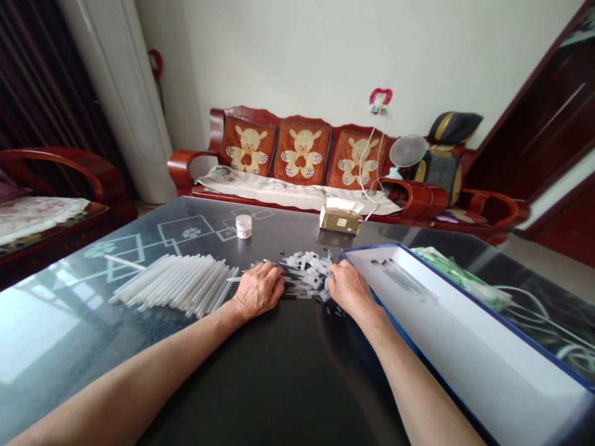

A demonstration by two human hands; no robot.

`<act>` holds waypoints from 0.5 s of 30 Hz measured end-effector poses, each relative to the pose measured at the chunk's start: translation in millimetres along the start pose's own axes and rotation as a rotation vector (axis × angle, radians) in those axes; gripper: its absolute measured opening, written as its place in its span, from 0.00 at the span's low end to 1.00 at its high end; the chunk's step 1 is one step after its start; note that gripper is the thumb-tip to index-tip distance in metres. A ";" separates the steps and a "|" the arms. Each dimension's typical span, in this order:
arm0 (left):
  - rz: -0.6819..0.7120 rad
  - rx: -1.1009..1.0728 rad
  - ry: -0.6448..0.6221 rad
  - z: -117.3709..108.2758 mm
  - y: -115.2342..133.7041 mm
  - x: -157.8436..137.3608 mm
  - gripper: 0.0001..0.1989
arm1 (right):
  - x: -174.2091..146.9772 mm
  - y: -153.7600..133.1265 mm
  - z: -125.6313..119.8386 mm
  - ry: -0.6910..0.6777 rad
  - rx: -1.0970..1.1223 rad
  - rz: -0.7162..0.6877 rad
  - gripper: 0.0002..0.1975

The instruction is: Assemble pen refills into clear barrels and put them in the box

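My left hand (260, 288) rests on the dark table with its fingers curled at the left side of a pile of small white and black plastic pieces (307, 272). A pale pointed tip shows beside its knuckles; whether it is held is unclear. At the pile's right side is my right hand (349, 288), fingers closed inward, their tips partly hidden. What either hand grips cannot be made out. Left of my left hand lies a row of white translucent tubes (176, 284). Several thin dark-tipped sticks (402, 277), like pens, lie in a long blue-edged white box (465, 334) on the right.
A small white jar (243, 227) and a tissue pack (341, 220) stand farther back on the glossy table (279, 384). Beyond the box lie a green-and-white plastic bag (465, 275) and a white cable (548, 316). A wooden sofa (190, 164) is behind the table.
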State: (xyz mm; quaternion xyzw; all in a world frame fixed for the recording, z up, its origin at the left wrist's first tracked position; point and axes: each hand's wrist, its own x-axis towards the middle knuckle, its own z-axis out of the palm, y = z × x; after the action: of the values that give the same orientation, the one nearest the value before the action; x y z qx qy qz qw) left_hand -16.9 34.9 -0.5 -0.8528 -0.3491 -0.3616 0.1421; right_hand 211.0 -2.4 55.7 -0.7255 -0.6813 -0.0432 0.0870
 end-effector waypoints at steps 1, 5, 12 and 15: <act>0.005 -0.009 0.004 0.3 -0.4 -0.1 0.10 | 0.0 -0.1 2.1 -0.027 -0.014 -0.006 0.12; 0.020 -0.036 0.001 0.1 -1.8 0.0 0.11 | -1.0 -3.1 5.9 -0.059 -0.036 -0.024 0.11; 0.030 -0.059 -0.042 -0.2 -3.6 1.1 0.12 | -3.2 -5.1 0.1 -0.017 -0.004 -0.063 0.11; 0.040 -0.053 -0.045 0.5 -3.4 0.9 0.12 | -2.5 -4.2 0.2 -0.068 -0.016 -0.065 0.11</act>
State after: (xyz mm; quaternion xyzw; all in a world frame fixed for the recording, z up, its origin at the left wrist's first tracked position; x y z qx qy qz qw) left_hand -18.7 38.0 -0.3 -0.8709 -0.3256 -0.3484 0.1187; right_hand 206.6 -4.7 55.3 -0.7046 -0.7068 -0.0267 0.0567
